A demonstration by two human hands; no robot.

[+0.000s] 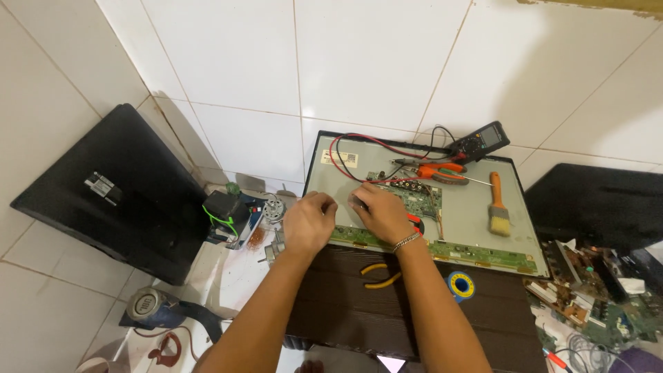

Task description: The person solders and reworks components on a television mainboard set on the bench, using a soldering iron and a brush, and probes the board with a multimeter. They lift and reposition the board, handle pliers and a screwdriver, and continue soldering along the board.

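A grey metal display panel back [476, 211] lies flat on a dark wooden table [345, 311], with a green circuit board [421, 197] mounted on it and a long green strip board [476, 254] along its near edge. My left hand [309, 222] rests at the panel's left near edge, fingers curled. My right hand [378, 211], a bracelet on its wrist, presses on the panel beside the circuit board. Whether either hand pinches something small is hidden.
On the panel lie a paintbrush [498, 207], orange-handled pliers [442, 173] and a multimeter [480, 141] with red and black leads. Yellow-handled pliers [381, 274] and a tape roll [460, 284] lie on the table. Black panels [117, 186] lean left; loose boards [587, 283] sit right.
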